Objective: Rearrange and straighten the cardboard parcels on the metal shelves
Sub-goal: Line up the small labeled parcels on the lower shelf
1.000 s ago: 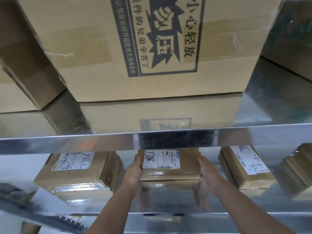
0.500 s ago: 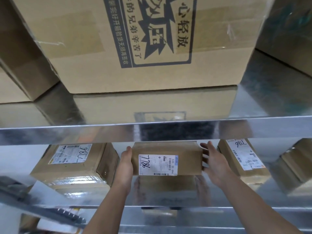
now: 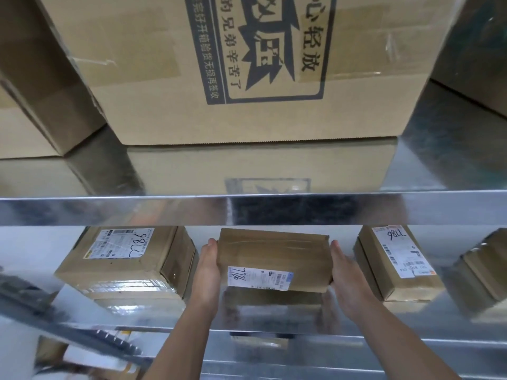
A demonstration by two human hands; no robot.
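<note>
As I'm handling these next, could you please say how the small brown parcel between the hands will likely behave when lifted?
The small brown cardboard parcel is probably stiff: its taped faces look flat, edges square. Likely light, since the left hand and right hand hold it by side pressure alone. It may slide readily on the shiny metal shelf.

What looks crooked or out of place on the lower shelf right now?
The left parcel sits at an angle to the front edge of the lower shelf, and the right parcel also looks skewed. The middle parcel, pressed between the left hand and right hand, is tipped with its label toward the front. No damage shows.
</note>
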